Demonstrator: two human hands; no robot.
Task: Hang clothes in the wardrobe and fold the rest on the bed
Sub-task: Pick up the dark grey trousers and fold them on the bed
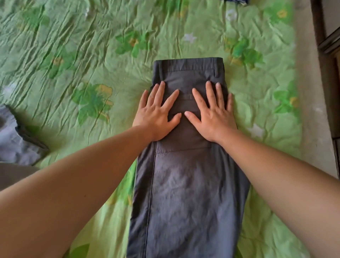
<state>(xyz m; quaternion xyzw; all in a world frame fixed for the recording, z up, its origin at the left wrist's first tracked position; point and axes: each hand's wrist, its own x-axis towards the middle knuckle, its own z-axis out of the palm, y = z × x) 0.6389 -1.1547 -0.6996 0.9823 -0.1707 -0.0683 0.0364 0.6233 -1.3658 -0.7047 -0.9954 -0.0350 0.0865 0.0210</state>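
Dark grey trousers [189, 193] lie lengthwise on the bed, folded in half along their length, waistband at the far end. My left hand [158, 112] lies flat with spread fingers on the left side of the seat area, its outer fingers partly over the edge onto the bedspread. My right hand [213, 112] presses flat on the right side, next to the back pocket. Both palms rest on the cloth with straight fingers; neither grips anything.
The bed carries a crumpled green floral bedspread [82, 55]. A grey garment [16, 141] lies at the left edge. A dark blue item [235, 1] peeks in at the top. Pale floor [312, 110] and dark wooden furniture [331, 55] run along the right.
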